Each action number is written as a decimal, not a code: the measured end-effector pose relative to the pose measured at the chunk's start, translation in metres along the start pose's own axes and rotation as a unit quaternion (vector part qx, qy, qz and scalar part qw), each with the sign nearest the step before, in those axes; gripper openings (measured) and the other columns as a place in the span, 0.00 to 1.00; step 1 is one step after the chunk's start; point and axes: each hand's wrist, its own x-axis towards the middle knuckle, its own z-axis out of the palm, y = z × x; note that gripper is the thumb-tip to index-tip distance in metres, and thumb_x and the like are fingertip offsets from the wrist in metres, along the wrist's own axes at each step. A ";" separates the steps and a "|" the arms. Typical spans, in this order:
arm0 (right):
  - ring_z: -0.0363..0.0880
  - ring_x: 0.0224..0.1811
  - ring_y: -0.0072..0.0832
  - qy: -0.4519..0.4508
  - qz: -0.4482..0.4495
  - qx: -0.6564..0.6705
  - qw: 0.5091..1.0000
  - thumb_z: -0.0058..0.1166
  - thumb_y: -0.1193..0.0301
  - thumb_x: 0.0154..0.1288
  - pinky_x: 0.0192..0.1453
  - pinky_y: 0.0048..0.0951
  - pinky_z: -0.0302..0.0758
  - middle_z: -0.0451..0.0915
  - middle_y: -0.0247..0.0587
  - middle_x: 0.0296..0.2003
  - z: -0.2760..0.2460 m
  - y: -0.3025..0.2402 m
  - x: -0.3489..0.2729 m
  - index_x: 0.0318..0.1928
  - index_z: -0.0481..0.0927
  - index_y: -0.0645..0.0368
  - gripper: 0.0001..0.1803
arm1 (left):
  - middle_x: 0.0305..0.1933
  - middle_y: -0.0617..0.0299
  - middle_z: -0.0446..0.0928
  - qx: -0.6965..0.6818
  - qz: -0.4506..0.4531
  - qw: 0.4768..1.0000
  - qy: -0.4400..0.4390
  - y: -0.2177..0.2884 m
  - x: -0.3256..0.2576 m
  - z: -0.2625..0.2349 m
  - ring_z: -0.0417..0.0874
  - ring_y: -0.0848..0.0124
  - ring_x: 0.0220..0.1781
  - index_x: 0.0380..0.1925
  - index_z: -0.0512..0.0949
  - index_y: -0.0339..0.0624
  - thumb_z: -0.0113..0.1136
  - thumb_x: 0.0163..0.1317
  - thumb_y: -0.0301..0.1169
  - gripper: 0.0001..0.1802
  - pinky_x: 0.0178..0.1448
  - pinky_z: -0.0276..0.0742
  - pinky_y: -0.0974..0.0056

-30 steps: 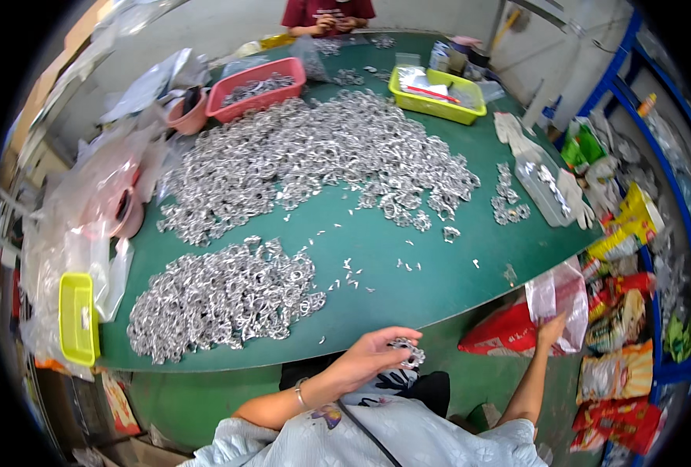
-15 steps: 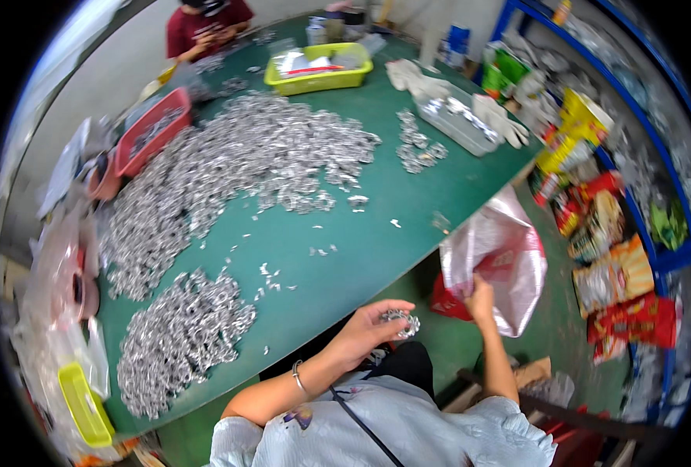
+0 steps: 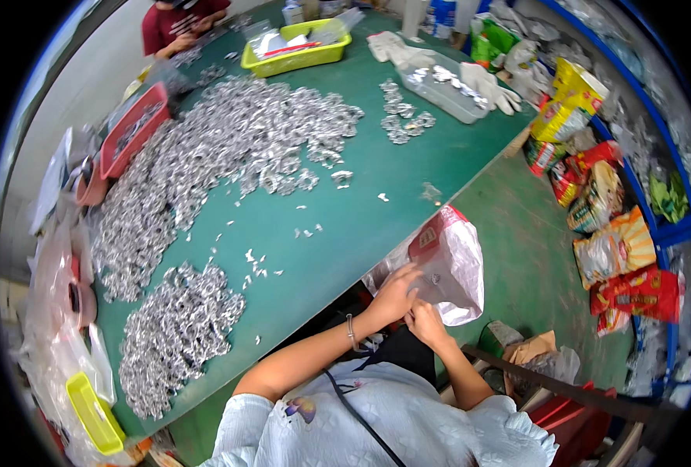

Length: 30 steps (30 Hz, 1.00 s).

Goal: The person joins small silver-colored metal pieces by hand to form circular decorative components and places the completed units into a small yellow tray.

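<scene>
My left hand [image 3: 397, 294], a bracelet at its wrist, reaches over the mouth of a silver-lined bag with red outside [image 3: 462, 268]. Its fingers are stretched out and slightly blurred, and no metal piece shows in them. Inside the bag a small silvery metal piece [image 3: 432, 278] is visible. My right hand [image 3: 426, 321] is closed on the bag's near rim, close beside the left. On the green table lie a large heap of shiny metal pieces [image 3: 228, 136] and a smaller heap [image 3: 178, 335] nearer me.
Small scraps [image 3: 256, 265] dot the green table [image 3: 314, 261]. Around its edges stand a yellow-green basket [image 3: 298, 62], a red basket [image 3: 139, 132], a clear tray [image 3: 446, 93] and white gloves [image 3: 489, 87]. A co-worker [image 3: 182, 27] sits across. Blue shelving [image 3: 676, 229] with packets stands right.
The left hand has moved right to the bag's mouth, and the metal piece it held no longer shows in it. My right hand has drawn the bag left and nearer. The view shifted slightly.
</scene>
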 end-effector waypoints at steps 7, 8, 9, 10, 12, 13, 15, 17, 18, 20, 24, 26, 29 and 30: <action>0.78 0.28 0.39 -0.139 -0.054 -0.015 0.989 0.59 0.76 0.52 0.34 0.34 0.73 0.78 0.51 0.29 -0.049 -0.031 0.007 0.34 0.78 0.67 0.08 | 0.31 0.58 0.77 0.304 0.100 0.940 -0.119 -0.048 -0.031 0.011 0.74 0.63 0.47 0.26 0.80 0.43 0.57 0.44 0.31 0.08 0.63 0.59 0.53; 0.77 0.27 0.34 -0.153 -0.050 0.032 0.986 0.59 0.76 0.52 0.33 0.31 0.72 0.78 0.48 0.29 -0.067 -0.062 0.011 0.33 0.78 0.66 0.07 | 0.30 0.59 0.77 0.283 0.099 0.947 -0.115 -0.051 -0.033 0.011 0.73 0.64 0.46 0.26 0.80 0.44 0.57 0.44 0.32 0.08 0.61 0.60 0.53; 0.76 0.26 0.30 -0.168 -0.042 0.081 0.982 0.59 0.77 0.52 0.32 0.28 0.72 0.78 0.46 0.29 -0.079 -0.096 0.017 0.32 0.79 0.66 0.06 | 0.29 0.59 0.76 0.263 0.098 0.953 -0.114 -0.054 -0.040 0.007 0.73 0.64 0.45 0.26 0.80 0.44 0.57 0.44 0.32 0.08 0.60 0.61 0.53; 0.75 0.26 0.26 -0.168 -0.084 0.106 0.976 0.58 0.78 0.52 0.32 0.24 0.70 0.79 0.43 0.28 -0.085 -0.117 0.024 0.33 0.79 0.66 0.07 | 0.29 0.58 0.79 0.273 0.098 0.951 -0.102 -0.047 -0.043 -0.002 0.75 0.64 0.46 0.19 0.80 0.41 0.55 0.46 0.33 0.08 0.58 0.63 0.56; 0.74 0.28 0.27 -0.119 -0.162 0.168 0.965 0.58 0.79 0.50 0.35 0.23 0.70 0.79 0.42 0.30 -0.072 -0.168 0.042 0.35 0.79 0.66 0.09 | 0.40 0.54 0.77 -0.008 -0.008 0.998 -0.066 -0.054 -0.048 0.002 0.73 0.62 0.52 0.37 0.76 0.39 0.48 0.58 0.34 0.13 0.58 0.66 0.58; 0.74 0.29 0.27 -0.091 -0.196 0.197 0.956 0.58 0.80 0.50 0.36 0.23 0.69 0.78 0.42 0.30 -0.061 -0.193 0.052 0.36 0.79 0.66 0.10 | 0.44 0.53 0.75 -0.185 -0.074 0.979 -0.050 -0.057 -0.045 0.006 0.72 0.61 0.54 0.43 0.73 0.39 0.45 0.63 0.35 0.15 0.58 0.66 0.59; 0.74 0.37 0.31 -0.084 -0.326 0.125 0.933 0.60 0.80 0.48 0.42 0.27 0.70 0.78 0.43 0.38 -0.030 -0.229 0.080 0.42 0.77 0.65 0.17 | 0.44 0.53 0.75 -0.307 -0.093 0.947 -0.034 -0.065 -0.045 0.012 0.72 0.62 0.53 0.44 0.74 0.38 0.46 0.63 0.35 0.15 0.57 0.67 0.59; 0.72 0.44 0.38 -0.089 -0.424 0.102 0.896 0.62 0.78 0.47 0.49 0.33 0.69 0.75 0.45 0.45 0.004 -0.256 0.104 0.46 0.74 0.63 0.22 | 0.43 0.53 0.76 -0.276 -0.063 0.958 -0.035 -0.077 -0.046 0.017 0.73 0.62 0.51 0.44 0.74 0.38 0.47 0.63 0.34 0.14 0.56 0.67 0.60; 0.72 0.45 0.40 -0.107 -0.425 0.075 0.896 0.62 0.77 0.47 0.49 0.34 0.69 0.74 0.45 0.45 0.017 -0.262 0.108 0.46 0.73 0.63 0.23 | 0.43 0.53 0.76 -0.248 -0.044 0.967 -0.036 -0.082 -0.047 0.019 0.73 0.63 0.50 0.44 0.74 0.38 0.47 0.63 0.34 0.14 0.56 0.67 0.60; 0.70 0.47 0.44 -0.142 -0.428 0.021 0.892 0.63 0.76 0.47 0.51 0.37 0.68 0.73 0.47 0.45 0.037 -0.269 0.113 0.46 0.71 0.63 0.24 | 0.43 0.53 0.76 -0.203 -0.011 0.979 -0.027 -0.092 -0.049 0.023 0.74 0.63 0.48 0.44 0.75 0.38 0.48 0.63 0.33 0.14 0.55 0.68 0.61; 0.72 0.41 0.40 -0.168 -0.385 -0.008 0.907 0.58 0.78 0.51 0.46 0.34 0.70 0.74 0.45 0.39 0.050 -0.255 0.116 0.46 0.71 0.63 0.19 | 0.43 0.53 0.77 -0.151 0.052 0.987 0.007 -0.110 -0.059 0.035 0.75 0.64 0.45 0.44 0.76 0.38 0.50 0.63 0.31 0.13 0.53 0.69 0.62; 0.73 0.39 0.34 -0.204 -0.323 0.055 0.922 0.56 0.79 0.52 0.42 0.31 0.71 0.74 0.42 0.36 0.040 -0.259 0.116 0.47 0.71 0.63 0.19 | 0.43 0.53 0.78 -0.123 0.045 0.991 0.000 -0.113 -0.061 0.040 0.76 0.64 0.44 0.44 0.76 0.38 0.50 0.63 0.31 0.13 0.52 0.70 0.62; 0.69 0.36 0.21 -0.312 -0.153 0.312 0.884 0.46 0.82 0.54 0.39 0.20 0.68 0.65 0.36 0.37 0.036 -0.259 0.131 0.54 0.71 0.60 0.24 | 0.49 0.46 0.76 -0.218 -0.070 0.966 -0.120 -0.067 -0.047 0.001 0.76 0.60 0.50 0.43 0.76 0.34 0.51 0.53 0.24 0.16 0.55 0.69 0.60; 0.68 0.36 0.19 -0.276 -0.211 0.293 0.891 0.46 0.82 0.52 0.35 0.19 0.67 0.64 0.35 0.38 0.044 -0.263 0.136 0.52 0.74 0.58 0.24 | 0.49 0.46 0.76 -0.257 -0.076 0.956 -0.122 -0.066 -0.048 -0.004 0.77 0.60 0.50 0.42 0.77 0.34 0.51 0.53 0.24 0.15 0.54 0.69 0.60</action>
